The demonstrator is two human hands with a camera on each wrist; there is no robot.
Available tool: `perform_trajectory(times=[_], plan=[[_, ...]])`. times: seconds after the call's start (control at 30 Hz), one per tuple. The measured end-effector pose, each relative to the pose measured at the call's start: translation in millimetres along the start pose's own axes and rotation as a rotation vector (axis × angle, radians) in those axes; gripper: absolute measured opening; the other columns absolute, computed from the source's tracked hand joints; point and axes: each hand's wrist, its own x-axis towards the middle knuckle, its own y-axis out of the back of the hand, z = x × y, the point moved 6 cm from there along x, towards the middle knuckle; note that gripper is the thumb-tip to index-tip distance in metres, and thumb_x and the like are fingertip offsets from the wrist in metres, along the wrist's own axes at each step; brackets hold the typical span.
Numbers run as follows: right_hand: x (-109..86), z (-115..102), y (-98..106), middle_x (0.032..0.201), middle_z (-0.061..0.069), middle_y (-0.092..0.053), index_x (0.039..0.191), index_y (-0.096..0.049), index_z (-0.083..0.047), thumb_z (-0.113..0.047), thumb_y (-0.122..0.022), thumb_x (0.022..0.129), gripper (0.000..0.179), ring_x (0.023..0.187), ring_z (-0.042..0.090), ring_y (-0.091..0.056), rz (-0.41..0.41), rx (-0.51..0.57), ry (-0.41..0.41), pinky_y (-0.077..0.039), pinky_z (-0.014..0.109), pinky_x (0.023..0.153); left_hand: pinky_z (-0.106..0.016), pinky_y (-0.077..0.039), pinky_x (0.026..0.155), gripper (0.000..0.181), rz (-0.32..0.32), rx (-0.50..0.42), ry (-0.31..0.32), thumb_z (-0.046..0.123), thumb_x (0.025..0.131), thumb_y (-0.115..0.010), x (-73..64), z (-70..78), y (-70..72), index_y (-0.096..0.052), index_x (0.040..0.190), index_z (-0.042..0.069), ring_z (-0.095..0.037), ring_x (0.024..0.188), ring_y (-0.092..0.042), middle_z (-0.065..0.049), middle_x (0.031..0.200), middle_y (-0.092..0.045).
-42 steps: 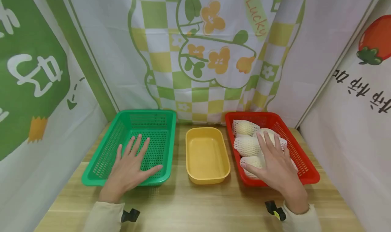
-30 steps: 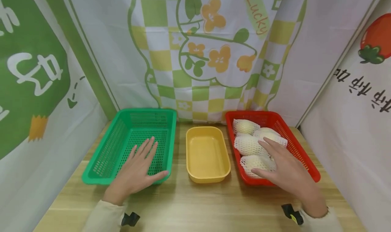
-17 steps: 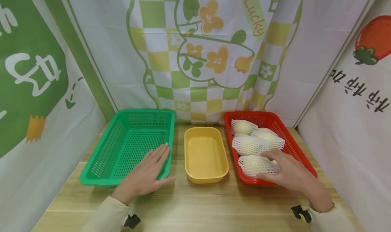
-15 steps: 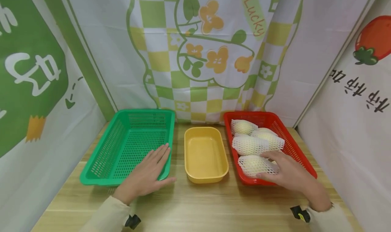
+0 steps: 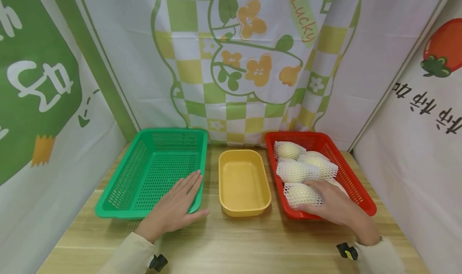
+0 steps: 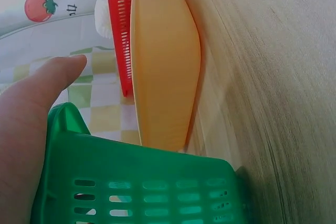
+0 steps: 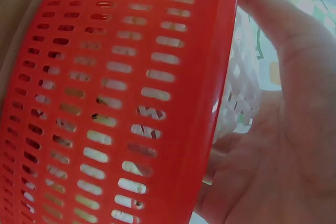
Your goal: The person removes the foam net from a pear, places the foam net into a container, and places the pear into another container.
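Observation:
My right hand [image 5: 332,203] curls over the near left piece of pale yellow, round produce in a white foam net [image 5: 302,195], inside the red basket [image 5: 362,193]. Its thumb lies along the near side and the fingers reach over the far side. In the right wrist view, the white net [image 7: 242,85] shows between thumb and fingers, behind the basket wall. More netted pieces [image 5: 296,171] lie behind it; their exact kind is hidden. My left hand [image 5: 173,206] is spread palm down over the near right corner of the green basket [image 5: 124,177], holding nothing.
Between the two baskets stands a small yellow tub [image 5: 244,181] on the wooden table [image 5: 231,242]. A checked curtain [image 5: 236,65] hangs right behind them. Printed white cloth walls [image 5: 404,145] close off both sides.
My right hand has drawn back, lowered into the red basket and closed round the near netted piece. The left hand has shifted right and nearer, to the green basket's corner.

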Motion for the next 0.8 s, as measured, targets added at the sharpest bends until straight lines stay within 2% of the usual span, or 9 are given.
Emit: perform_trajectory(times=[0.17, 0.33, 0.47, 0.63, 0.8], plan=[[4.4, 0.0, -3.1, 0.147, 0.017, -0.063, 0.147, -0.058, -0.007, -0.075, -0.073, 0.083, 0.094, 0.135, 0.042, -0.058, -0.037, -0.015, -0.029, -0.047, 0.067, 0.112, -0.058, -0.032, 0.128, 0.097, 0.0, -0.002, 0.003, 0.065, 0.101, -0.056, 0.3, -0.3, -0.6, -0.027, 0.165, -0.002, -0.037, 0.162, -0.025, -0.019, 0.175, -0.023], [7.6, -1.5, -4.2, 0.145, 0.017, -0.065, 0.146, -0.059, -0.006, -0.074, -0.075, 0.083, 0.094, 0.133, 0.04, -0.061, -0.034, -0.006, -0.031, -0.049, 0.064, 0.112, -0.058, -0.033, 0.128, 0.098, 0.0, 0.0, 0.003, 0.067, 0.101, -0.054, 0.3, -0.3, -0.4, -0.027, 0.165, -0.002, -0.037, 0.162, -0.025, -0.019, 0.175, -0.024], [8.5, -6.0, -5.2, 0.146, 0.021, -0.063, 0.145, -0.058, -0.004, -0.074, -0.076, 0.082, 0.096, 0.134, 0.042, -0.06, -0.044, 0.016, -0.073, -0.049, 0.064, 0.112, -0.058, -0.032, 0.129, 0.098, -0.003, 0.009, 0.003, 0.069, 0.101, -0.053, 0.9, 0.0, -0.2, -0.027, 0.165, -0.002, -0.037, 0.163, -0.025, -0.019, 0.175, -0.024], [11.5, -15.0, -9.7, 0.144, 0.026, -0.062, 0.144, -0.056, 0.003, -0.067, -0.079, 0.083, 0.095, 0.13, 0.045, -0.062, -0.063, 0.005, -0.108, -0.051, 0.064, 0.109, -0.057, -0.032, 0.129, 0.099, -0.005, 0.013, 0.002, 0.069, 0.101, -0.053, 2.2, 0.7, 0.1, -0.028, 0.164, -0.002, -0.038, 0.162, -0.025, -0.02, 0.175, -0.024], [13.6, -16.7, -12.9, 0.135, 0.026, -0.066, 0.141, -0.055, 0.004, -0.057, -0.082, 0.083, 0.088, 0.12, 0.042, -0.066, -0.037, -0.01, -0.128, -0.055, 0.063, 0.103, -0.057, -0.032, 0.129, 0.099, -0.004, 0.012, -0.001, 0.068, 0.101, -0.053, 3.7, 0.8, -0.2, -0.028, 0.164, -0.003, -0.039, 0.162, -0.025, -0.021, 0.174, -0.024]])
